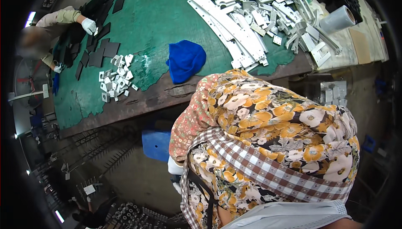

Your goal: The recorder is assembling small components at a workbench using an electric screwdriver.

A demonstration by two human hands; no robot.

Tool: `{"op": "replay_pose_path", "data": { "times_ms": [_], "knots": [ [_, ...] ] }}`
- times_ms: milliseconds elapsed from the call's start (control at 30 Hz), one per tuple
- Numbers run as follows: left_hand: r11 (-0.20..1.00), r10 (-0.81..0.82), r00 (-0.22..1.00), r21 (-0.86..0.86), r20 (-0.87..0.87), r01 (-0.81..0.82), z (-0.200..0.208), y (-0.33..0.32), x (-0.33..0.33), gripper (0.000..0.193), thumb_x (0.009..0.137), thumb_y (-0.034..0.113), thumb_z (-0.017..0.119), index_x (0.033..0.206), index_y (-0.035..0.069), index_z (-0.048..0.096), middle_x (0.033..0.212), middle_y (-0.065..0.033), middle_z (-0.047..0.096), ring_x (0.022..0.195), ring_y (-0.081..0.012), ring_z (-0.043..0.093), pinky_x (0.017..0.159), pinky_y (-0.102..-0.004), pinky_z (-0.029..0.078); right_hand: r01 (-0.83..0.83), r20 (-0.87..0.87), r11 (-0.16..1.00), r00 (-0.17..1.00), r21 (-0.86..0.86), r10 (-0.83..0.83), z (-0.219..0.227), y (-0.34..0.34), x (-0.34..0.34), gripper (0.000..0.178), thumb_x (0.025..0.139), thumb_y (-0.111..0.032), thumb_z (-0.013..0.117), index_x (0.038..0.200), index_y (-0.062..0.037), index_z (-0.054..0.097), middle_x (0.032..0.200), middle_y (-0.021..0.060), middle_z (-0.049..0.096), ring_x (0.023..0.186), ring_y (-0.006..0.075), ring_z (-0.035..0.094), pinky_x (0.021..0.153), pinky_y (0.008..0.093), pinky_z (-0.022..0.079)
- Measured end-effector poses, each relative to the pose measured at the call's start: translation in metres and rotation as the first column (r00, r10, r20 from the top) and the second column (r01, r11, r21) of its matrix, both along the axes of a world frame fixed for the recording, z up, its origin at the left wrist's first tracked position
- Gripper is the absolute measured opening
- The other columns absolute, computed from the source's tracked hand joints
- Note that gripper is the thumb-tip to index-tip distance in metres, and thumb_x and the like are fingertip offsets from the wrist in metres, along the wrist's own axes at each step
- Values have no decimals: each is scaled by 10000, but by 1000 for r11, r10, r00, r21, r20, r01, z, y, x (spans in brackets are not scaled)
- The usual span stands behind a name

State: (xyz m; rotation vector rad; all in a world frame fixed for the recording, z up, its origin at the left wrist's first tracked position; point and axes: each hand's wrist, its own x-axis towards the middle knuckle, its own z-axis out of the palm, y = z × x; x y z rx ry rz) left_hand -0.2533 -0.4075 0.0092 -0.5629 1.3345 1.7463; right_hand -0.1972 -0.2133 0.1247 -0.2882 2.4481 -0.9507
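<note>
My right arm, in a floral sleeve (268, 99) with a pink flowered oversleeve (186, 124), bends across the view, its forearm running down past the table edge. My right hand (175, 168), in a white glove, shows only in part at the left side of my checked-trim apron (272, 158). Its fingers are hidden behind the apron, so what it holds, if anything, cannot be seen. Below the table, a blue stool (155, 145) is nearest that hand. A blue cloth item (186, 61) lies on the table edge beyond my elbow. My left hand is out of sight.
Several small silver metal pieces (116, 80) lie on the green-covered table (146, 15). Long metal plates (230, 28) and mixed brackets fill the right, beside a clear film roll (337, 20). At left, a co-worker's gloved hand (88, 26) is near dark flat pieces (98, 56).
</note>
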Motion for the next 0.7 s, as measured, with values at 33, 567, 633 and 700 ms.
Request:
{"op": "replay_pose_path", "data": {
  "times_ms": [33, 567, 633, 700],
  "knots": [
    [1000, -1, 1000, -11, -17, 1, -1, -3, -2, 399, 922, 437, 438, 823, 74, 573, 598, -28, 394, 505, -163, 353, 481, -302, 321, -4, -6, 1000, 1000, 0, 4, -1, 3, 0, 209, 732, -248, 628, 854, -97, 705, 868, 89, 685, 806, 262, 661, 675, 361, 529],
    [839, -440, 828, -489, -348, 240, 61, 47, 77, 375, 909, 414, 480, 844, 65, 601, 651, -68, 473, 556, -203, 428, 527, -327, 365, 10, -23, 997, 1000, -81, -11, 42, 57, 58, 227, 738, -275, 631, 851, -91, 703, 852, 84, 684, 788, 260, 661, 667, 362, 526],
    [803, -487, 795, -544, -363, 243, 64, 50, 83, 372, 907, 411, 485, 846, 63, 605, 657, -73, 483, 562, -208, 437, 533, -331, 371, 5, -23, 996, 1000, -85, -7, 43, 60, 61, 230, 739, -278, 631, 850, -90, 703, 849, 84, 684, 786, 260, 661, 665, 362, 526],
    [773, -520, 768, -589, -372, 238, 69, 50, 86, 370, 905, 408, 490, 849, 62, 609, 664, -78, 493, 568, -213, 447, 538, -334, 376, 1, -22, 996, 1000, -91, -3, 45, 61, 62, 232, 740, -281, 631, 850, -89, 702, 847, 83, 684, 784, 259, 660, 664, 362, 525]
  ]
}}
